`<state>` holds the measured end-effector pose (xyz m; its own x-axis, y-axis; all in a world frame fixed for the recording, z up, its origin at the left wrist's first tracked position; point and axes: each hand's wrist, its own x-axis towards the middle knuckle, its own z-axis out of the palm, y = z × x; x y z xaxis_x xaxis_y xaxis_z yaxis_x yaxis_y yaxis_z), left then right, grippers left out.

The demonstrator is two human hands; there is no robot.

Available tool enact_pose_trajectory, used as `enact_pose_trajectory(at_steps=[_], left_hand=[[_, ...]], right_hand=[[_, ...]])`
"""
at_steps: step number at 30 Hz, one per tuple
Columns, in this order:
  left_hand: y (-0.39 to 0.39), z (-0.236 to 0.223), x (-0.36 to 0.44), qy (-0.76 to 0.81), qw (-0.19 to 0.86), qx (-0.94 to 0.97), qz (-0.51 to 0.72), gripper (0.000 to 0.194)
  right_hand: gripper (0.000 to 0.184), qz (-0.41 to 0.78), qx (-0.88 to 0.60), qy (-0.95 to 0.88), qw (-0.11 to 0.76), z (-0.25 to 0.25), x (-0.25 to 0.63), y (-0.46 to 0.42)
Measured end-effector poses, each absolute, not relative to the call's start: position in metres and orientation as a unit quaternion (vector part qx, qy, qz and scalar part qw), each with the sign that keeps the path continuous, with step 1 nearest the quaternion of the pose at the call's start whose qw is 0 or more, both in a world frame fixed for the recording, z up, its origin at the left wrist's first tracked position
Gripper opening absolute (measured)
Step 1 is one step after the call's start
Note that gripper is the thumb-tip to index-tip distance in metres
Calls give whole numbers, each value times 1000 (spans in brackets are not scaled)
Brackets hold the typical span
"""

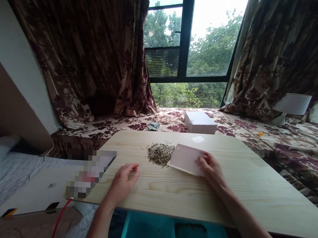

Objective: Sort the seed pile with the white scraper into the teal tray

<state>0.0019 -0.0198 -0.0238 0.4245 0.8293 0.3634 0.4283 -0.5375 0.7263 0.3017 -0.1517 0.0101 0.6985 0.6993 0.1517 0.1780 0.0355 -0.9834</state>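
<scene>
A loose pile of small greenish-brown beans (160,155) mixed with paler grains lies on the wooden tabletop, a few scattered at its edges. My right hand (210,167) grips the right end of a thin, flat, pale rectangular board (187,159), thumb on top. The board is tilted, and its left edge meets the right side of the pile. Left of the board and nearer to me, my left hand (124,178) hovers at or rests on the table, its fingers loosely curved, thumb apart, nothing in them.
Below the table's (251,189) front edge sits a teal bin (174,233) with two compartments; dark bits lie in the right one. A blurred-out item (84,177) with a red cable is at the left edge. Beyond are a white box (201,123) and a lamp (293,104).
</scene>
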Motion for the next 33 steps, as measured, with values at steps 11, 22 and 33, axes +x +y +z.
enact_pose_trajectory(at_steps=[11, 22, 33], left_hand=[[-23, -25, -4, 363, 243, 826, 357, 27], [-26, -23, -3, 361, 234, 828, 360, 27], [-27, -22, -2, 365, 227, 832, 352, 28]], right_hand=[[40, 212, -666, -337, 631, 9, 300, -152], [38, 214, -664, -345, 628, 11, 298, -153], [37, 208, -660, -360, 626, 10, 298, -150]])
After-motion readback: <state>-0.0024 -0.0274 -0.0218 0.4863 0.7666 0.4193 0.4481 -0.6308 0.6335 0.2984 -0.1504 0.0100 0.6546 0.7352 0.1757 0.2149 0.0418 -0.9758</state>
